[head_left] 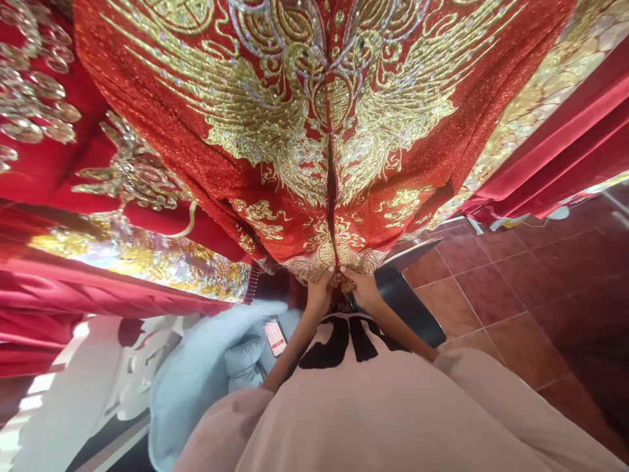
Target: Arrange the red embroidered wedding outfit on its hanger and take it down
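A: What is being held, and where does it hang?

B: A red embroidered jacket (324, 131), worked with gold and silver phoenixes, is seen hanging directly ahead, its front opening running down the middle. The bottom hem (334, 262) is pinched on both sides of that opening: the left hand (319, 292) is clenched on the left edge, the right hand (361, 288) on the right edge, thumbs pressed against the gold border. The two hands are nearly touching.

A: What is found around it?

B: More red and gold garments (59, 131) are hung to the left, with a sequined gold band (142, 255) below them. A pale blue bundle (216, 367) bearing a small tag (276, 337) is seen just under the left forearm. A dark stand base (407, 301) lies on the reddish floor tiles (515, 288) beside the right wrist, and a red drape (565, 151) is hung at the right.

A: What could go wrong?

B: If the edges are pulled apart too hard, the beadwork or the seam at the opening could probably be strained. Sequins could be snagged by fingernails. If the hem is tugged downward, the jacket might be dragged off whatever carries it, which is not shown.
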`<state>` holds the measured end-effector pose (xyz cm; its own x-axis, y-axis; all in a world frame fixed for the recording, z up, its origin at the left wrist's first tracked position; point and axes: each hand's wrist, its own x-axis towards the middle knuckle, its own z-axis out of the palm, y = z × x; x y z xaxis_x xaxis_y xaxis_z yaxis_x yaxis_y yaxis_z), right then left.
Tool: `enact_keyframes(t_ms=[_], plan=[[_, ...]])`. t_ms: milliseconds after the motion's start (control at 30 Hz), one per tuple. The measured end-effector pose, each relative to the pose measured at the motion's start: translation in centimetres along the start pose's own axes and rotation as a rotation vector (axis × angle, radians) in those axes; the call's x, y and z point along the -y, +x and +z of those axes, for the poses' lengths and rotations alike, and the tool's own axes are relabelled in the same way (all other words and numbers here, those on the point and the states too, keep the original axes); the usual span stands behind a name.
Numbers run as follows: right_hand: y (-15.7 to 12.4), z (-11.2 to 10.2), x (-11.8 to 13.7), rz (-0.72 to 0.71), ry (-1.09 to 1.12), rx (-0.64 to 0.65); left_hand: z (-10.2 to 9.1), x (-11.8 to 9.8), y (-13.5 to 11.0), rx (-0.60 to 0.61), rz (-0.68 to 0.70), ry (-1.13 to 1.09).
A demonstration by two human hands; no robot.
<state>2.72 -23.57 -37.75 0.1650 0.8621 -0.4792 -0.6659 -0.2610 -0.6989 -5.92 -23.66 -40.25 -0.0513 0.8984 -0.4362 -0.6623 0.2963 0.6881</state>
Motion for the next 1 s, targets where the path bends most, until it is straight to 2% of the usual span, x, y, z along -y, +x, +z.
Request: enact_keyframes(t_ms=[300,533,700,833,900,1000], plan=[[0.9,0.3,-0.4,-0.002,0.021,-0.034,0.2,-0.3,0.6,-0.001,0.027,0.024],[1.5,1.0,-1.3,-0.017,0.047,-0.115,-0.1,0.7,0.9,-0.098,0.172,0.116],[1.8,1.2,-1.5,-0.038,0.068,-0.127,-0.6,0.9,0.9,-0.123,0.185,0.166],[2.3,0.7,-1.9,0.003,0.087,-0.059,-1.0,0.9,1.1,-0.106,0.194,0.259],[2.6,-0.3,-1.9,0.023,0.014,-0.035,-1.3,1.0,1.3,-0.102,0.195,0.291],[2.4,-2.3,-1.5,0.233,-0.209,-0.029,-2.0,1.2,1.9,-0.113,0.197,0.333]])
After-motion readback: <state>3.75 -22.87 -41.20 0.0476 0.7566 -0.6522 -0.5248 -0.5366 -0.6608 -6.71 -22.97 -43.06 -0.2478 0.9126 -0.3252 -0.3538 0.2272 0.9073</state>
